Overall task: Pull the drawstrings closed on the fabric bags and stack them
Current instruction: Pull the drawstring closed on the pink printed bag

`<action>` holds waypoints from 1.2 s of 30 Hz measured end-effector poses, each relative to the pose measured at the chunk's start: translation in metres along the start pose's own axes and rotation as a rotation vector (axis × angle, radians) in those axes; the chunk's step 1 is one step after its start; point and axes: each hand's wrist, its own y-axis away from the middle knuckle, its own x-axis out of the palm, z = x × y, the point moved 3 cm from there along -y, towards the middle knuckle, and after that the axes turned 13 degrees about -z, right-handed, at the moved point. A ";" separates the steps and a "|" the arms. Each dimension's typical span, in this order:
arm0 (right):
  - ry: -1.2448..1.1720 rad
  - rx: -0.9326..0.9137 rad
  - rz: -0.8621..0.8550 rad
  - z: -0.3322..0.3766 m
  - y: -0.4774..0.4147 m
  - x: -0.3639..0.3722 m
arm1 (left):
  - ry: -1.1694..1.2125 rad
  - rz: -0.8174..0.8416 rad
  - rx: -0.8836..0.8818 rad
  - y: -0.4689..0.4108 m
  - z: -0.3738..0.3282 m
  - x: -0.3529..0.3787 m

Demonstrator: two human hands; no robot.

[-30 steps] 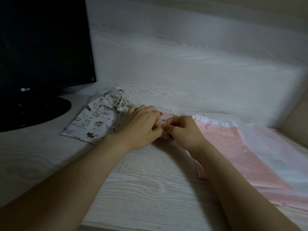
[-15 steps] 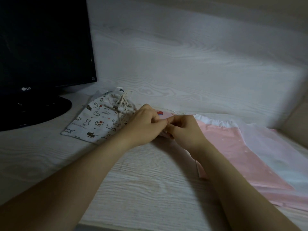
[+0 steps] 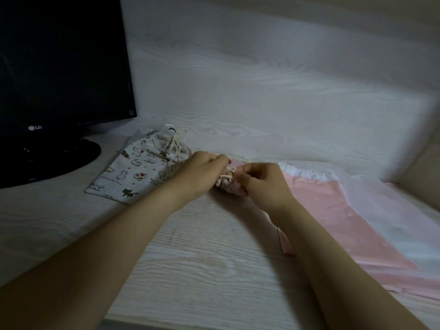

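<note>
**Drawstring exposed between the hands**

The cream drawstring (image 3: 226,174) is pinched in the grip of the left hand (image 3: 202,172) and of the right hand (image 3: 262,184). The hands touched half a second ago and are now parted slightly. The small pink bag (image 3: 229,188) is bunched beneath them on the tabletop (image 3: 190,258), mid-scene. The cat-print bag (image 3: 135,172), already cinched, lies just to the left, unmoved, near the monitor (image 3: 59,67).

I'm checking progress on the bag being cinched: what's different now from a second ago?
The left hand and right hand, touching before, have drawn slightly apart, so the cream drawstring and the bunched mouth of the small pink bag now show between them. Both appear to pinch the drawstring. The cat-print bag and monitor stayed put.
</note>
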 end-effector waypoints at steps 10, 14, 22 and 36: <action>0.036 -0.055 -0.040 0.001 -0.002 -0.004 | 0.305 -0.002 -0.006 0.001 0.002 -0.001; 0.051 -0.075 -0.034 0.004 0.000 -0.004 | 0.328 0.034 -0.079 0.004 -0.002 0.001; -0.040 -0.061 -0.042 0.003 -0.002 -0.007 | 0.014 -0.080 -0.040 0.001 0.005 -0.005; -0.087 -0.031 -0.168 0.005 0.001 -0.010 | -0.137 -0.164 0.179 -0.001 0.009 -0.002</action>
